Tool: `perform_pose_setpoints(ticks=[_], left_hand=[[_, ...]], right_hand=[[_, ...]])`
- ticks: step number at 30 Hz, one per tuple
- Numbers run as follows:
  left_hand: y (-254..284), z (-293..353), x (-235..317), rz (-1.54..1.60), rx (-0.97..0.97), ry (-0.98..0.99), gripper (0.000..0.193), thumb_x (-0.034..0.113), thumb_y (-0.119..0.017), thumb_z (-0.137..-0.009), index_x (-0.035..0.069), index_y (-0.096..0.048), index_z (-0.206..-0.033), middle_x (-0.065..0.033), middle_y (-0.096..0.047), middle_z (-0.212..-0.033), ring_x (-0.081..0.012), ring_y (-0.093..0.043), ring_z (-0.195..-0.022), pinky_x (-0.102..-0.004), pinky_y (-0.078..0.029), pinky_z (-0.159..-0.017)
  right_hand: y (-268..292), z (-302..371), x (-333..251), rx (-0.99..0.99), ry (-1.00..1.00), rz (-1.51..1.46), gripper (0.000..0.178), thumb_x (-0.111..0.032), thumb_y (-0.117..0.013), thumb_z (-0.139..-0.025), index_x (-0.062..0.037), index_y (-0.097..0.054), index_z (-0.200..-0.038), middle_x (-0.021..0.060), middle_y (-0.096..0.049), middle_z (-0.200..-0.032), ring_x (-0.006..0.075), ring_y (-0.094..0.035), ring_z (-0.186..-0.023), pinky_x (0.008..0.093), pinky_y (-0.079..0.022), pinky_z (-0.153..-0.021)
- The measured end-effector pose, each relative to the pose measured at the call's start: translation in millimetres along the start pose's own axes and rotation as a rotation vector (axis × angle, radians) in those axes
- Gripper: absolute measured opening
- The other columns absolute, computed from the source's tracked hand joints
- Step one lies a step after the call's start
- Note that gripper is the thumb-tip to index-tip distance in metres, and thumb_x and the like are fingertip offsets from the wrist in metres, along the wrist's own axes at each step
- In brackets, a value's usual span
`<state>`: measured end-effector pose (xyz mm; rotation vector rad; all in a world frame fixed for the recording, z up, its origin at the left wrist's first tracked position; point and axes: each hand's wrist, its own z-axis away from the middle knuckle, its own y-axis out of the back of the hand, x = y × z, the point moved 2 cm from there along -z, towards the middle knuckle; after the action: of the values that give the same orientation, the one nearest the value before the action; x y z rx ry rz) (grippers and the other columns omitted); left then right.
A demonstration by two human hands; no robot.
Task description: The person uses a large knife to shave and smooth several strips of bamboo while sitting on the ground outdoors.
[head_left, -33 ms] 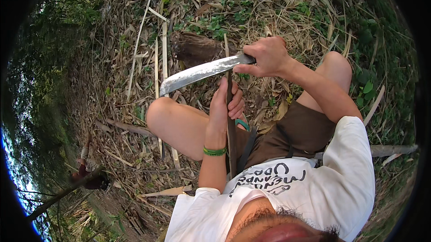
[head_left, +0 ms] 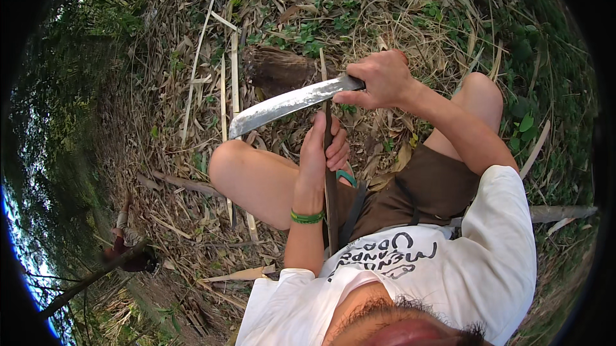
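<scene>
A machete (head_left: 289,103) with a long, worn steel blade lies across a dark, narrow wooden strip (head_left: 330,185). My right hand (head_left: 382,79) is closed round the machete's handle, and the blade points left toward my bent left knee. Below the blade, my left hand (head_left: 324,144) wraps round the strip, thumb along its left side. The strip runs from my lap up past the blade, where its upper end looks paler. The blade appears to touch the strip just above my left fingers.
Beyond the blade a short log (head_left: 279,70) lies on leaf litter. Several long pale strips (head_left: 235,76) are on the ground to the left. A person in a dark red top (head_left: 125,256) is at the far left near a slanting branch (head_left: 90,278). Another stick (head_left: 558,214) lies at right.
</scene>
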<state>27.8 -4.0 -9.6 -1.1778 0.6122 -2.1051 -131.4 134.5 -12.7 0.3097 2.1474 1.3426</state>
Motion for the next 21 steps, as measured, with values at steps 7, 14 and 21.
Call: perform_pose_setpoints(ticks=[7,14,21], left_hand=[[-3.9,1.7,-6.3,-0.038,-0.001,0.038,0.043,0.049,-0.041,-0.107,0.012,-0.043,-0.087,0.0054,-0.03,-0.053,-0.0043,-0.026,-0.039,-0.02,-0.023,-0.035],[1.2,38.8,10.8,0.124,-0.238,-0.065,0.046,0.051,-0.037,-0.108,0.011,-0.042,-0.087,0.0051,-0.033,-0.056,-0.0028,-0.03,-0.04,-0.0183,-0.029,-0.036],[19.5,2.4,10.5,0.21,-0.231,-0.013,0.047,0.05,-0.035,-0.109,0.009,-0.043,-0.088,0.0034,-0.036,-0.061,-0.0042,-0.032,-0.042,-0.0185,-0.031,-0.038]], right_hand=[[-5.5,-12.3,51.8,0.046,-0.014,0.109,0.073,-0.077,-0.049,-0.089,-0.0097,-0.057,-0.06,0.008,-0.053,-0.049,0.0291,-0.058,-0.046,0.0406,-0.044,-0.045],[12.4,-5.4,184.8,0.123,-0.622,-0.084,0.091,-0.084,-0.032,-0.091,-0.0033,-0.063,-0.062,0.0073,-0.05,-0.047,0.0207,-0.056,-0.044,0.0398,-0.046,-0.048],[-1.9,-10.2,22.3,0.09,-0.146,-0.267,0.072,-0.071,-0.055,-0.09,-0.0054,-0.056,-0.06,0.0103,-0.05,-0.05,0.0305,-0.052,-0.046,0.0434,-0.039,-0.048]])
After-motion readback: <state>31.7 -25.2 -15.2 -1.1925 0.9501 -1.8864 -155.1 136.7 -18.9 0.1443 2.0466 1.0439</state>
